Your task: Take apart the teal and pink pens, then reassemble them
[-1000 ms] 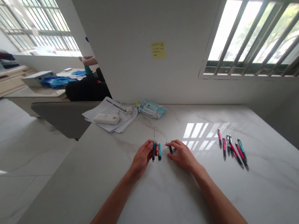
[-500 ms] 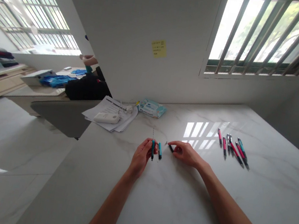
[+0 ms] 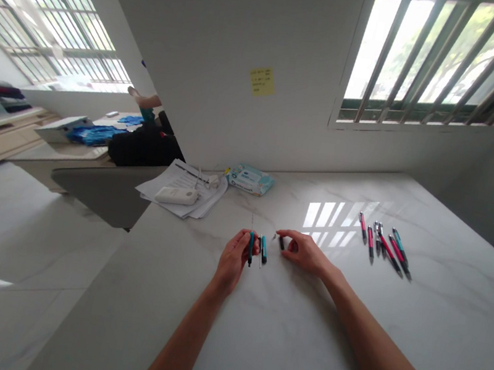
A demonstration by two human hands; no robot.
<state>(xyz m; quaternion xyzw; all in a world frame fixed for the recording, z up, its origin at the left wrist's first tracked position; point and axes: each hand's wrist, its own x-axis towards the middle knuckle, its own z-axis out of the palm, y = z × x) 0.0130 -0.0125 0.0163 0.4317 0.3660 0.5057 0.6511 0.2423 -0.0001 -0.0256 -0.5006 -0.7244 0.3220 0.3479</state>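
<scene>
**Both hands on pen parts at mid-frame**

Just left of centre, the left hand (image 3: 234,258) has its fingers closed round a teal pen (image 3: 250,248). It stands nearly upright with the tip down near the table (image 3: 297,343), so the arm can rest flat. A second teal piece (image 3: 264,249) lies on the marble just beside it, close by the thumb.

The right hand (image 3: 305,252) rests on its side at centre. Thumb and forefinger pinch a small black piece (image 3: 281,242), and the other fingers are curled loosely. It is too small to make out what it is.

A loose row of pens (image 3: 383,241), pink and teal, lies well apart at right, clear of both forearms. Papers (image 3: 180,190) and a wipes pack (image 3: 250,179) sit against the wall, above the hands. A yellow note (image 3: 262,81) is stuck higher up.
</scene>
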